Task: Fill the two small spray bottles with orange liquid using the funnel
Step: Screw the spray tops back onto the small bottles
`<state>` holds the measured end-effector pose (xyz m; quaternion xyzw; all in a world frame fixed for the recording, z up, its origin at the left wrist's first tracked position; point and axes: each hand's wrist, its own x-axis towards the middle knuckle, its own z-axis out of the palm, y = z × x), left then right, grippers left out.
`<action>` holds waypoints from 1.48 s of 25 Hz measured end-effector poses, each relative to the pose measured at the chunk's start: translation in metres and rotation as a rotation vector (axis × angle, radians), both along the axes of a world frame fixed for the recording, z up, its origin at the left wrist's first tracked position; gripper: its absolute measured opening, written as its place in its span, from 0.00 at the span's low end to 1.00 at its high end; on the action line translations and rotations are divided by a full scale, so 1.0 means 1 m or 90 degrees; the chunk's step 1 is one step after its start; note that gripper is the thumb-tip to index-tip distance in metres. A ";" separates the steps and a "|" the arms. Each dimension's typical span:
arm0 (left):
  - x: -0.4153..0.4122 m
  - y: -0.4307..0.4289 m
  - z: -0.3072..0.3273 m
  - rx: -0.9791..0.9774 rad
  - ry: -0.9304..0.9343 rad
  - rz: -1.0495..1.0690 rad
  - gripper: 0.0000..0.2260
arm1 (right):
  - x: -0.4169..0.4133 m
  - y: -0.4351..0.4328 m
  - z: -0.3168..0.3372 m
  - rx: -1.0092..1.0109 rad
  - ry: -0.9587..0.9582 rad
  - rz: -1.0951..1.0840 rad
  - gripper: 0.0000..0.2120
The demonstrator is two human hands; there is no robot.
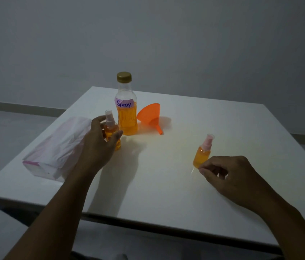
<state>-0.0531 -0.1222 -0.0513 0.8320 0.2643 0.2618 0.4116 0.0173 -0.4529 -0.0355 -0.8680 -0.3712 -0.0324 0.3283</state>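
Note:
Two small clear spray bottles hold orange liquid and carry their pump tops. My left hand (99,141) wraps thumb and fingers around the left spray bottle (110,129), which stands upright close to the big bottle. My right hand (230,177) pinches the base of the right spray bottle (202,154), which leans to the right near the table's middle. The large clear bottle (127,119) has a gold cap and a "Spray" label and is about half full of orange liquid. An orange funnel (150,115) lies on its side to the right of it, spout toward me.
A soft pack of tissues in pink and white wrap (58,147) lies at the left edge of the white table (166,184). The table's front edge runs just ahead of my forearms. Grey wall and floor lie behind.

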 end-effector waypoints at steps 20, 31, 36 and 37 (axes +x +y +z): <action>0.062 -0.180 -0.019 0.065 -0.078 -0.446 0.18 | 0.027 0.018 0.011 0.121 -0.023 -0.225 0.13; 0.074 -0.181 -0.020 0.223 -0.108 -0.504 0.13 | 0.025 0.000 0.025 0.168 0.044 -0.257 0.07; 0.067 -0.183 -0.012 0.087 -0.064 -0.535 0.19 | 0.033 -0.030 0.040 0.384 0.175 -0.266 0.08; 0.065 -0.184 -0.011 0.041 -0.049 -0.542 0.21 | 0.036 -0.039 0.041 0.426 0.192 -0.281 0.09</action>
